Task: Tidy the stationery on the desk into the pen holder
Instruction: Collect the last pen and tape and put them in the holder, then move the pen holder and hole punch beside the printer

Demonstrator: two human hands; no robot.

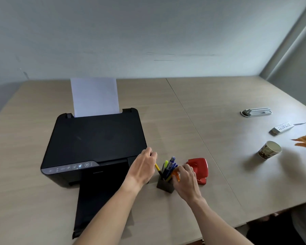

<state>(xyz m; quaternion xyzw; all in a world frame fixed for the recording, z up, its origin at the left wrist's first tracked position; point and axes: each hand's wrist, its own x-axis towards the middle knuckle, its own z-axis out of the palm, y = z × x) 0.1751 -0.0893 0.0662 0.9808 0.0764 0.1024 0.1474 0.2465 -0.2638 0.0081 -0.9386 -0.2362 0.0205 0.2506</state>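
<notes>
A small dark square pen holder (164, 186) stands upright on the desk just right of the printer, packed with blue pens (170, 166) and a yellow-green highlighter (165, 164) leaning rightward, while a yellow pencil (157, 168) slants into its left side, tip down.

head view | single wide-angle camera, sat above the worktop (210, 106) | faced forward and down toward the far wall (148, 32) | near, forearms entered from bottom edge
</notes>
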